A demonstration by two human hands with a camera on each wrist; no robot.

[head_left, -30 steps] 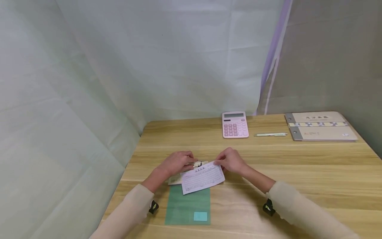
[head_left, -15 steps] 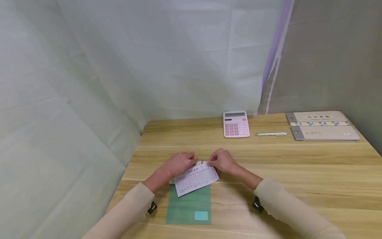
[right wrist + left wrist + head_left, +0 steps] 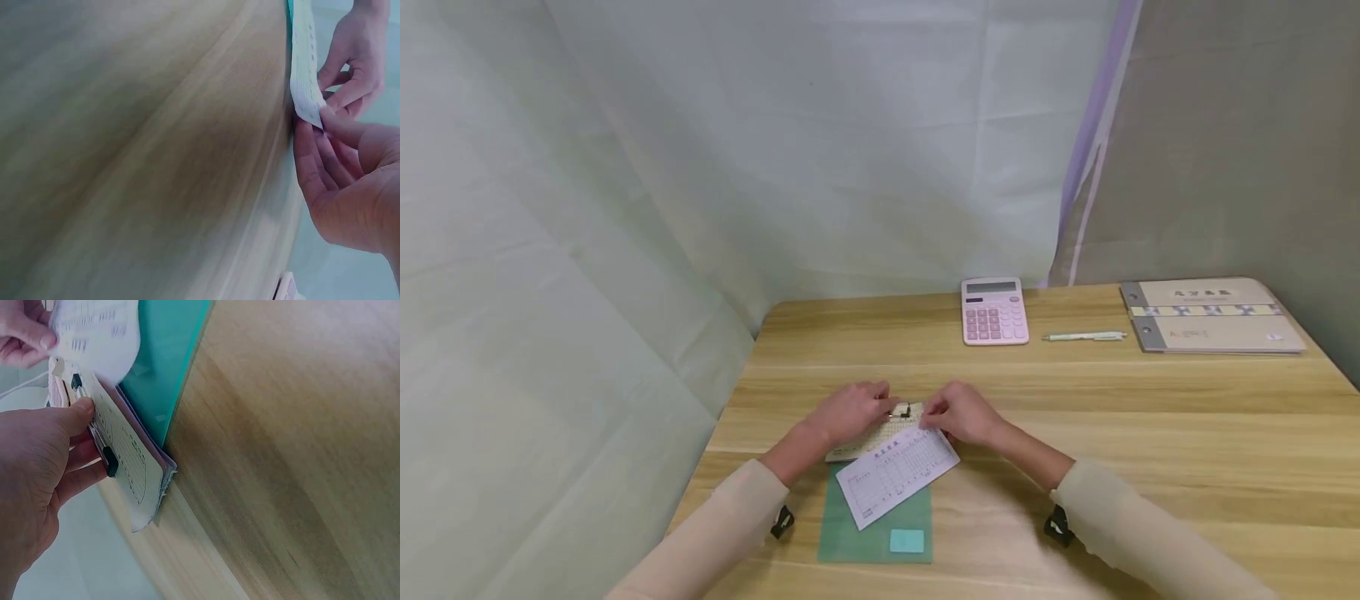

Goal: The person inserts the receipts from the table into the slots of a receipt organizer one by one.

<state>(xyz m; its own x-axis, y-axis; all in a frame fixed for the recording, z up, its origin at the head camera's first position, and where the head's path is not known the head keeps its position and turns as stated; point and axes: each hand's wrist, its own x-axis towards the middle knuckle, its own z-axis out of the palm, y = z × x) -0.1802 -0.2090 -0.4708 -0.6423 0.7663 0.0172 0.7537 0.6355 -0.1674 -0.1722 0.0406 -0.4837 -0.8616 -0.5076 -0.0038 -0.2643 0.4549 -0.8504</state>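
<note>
My left hand pinches a metal clip with black ends at the far edge of a pad of printed forms, thumb on top and fingers at the edge. In the left wrist view the pad's layered edges show. My right hand pinches the upper right corner of a printed paper slip between thumb and fingers. The slip slants over the near part of the pad and over a green translucent folder. In the right wrist view, the slip appears nearly edge-on, close to both hands.
A pale blue rectangle lies on the folder's lower right. Toward the back of the wooden table are a pink calculator, a pen and a beige ledger with a patterned band. White curtains hang behind.
The slip has shifted toward the near side and tilted more steeply, uncovering more of the pad and its clip. My right hand first moved left, then slightly nearer; the left stays at the clip.
</note>
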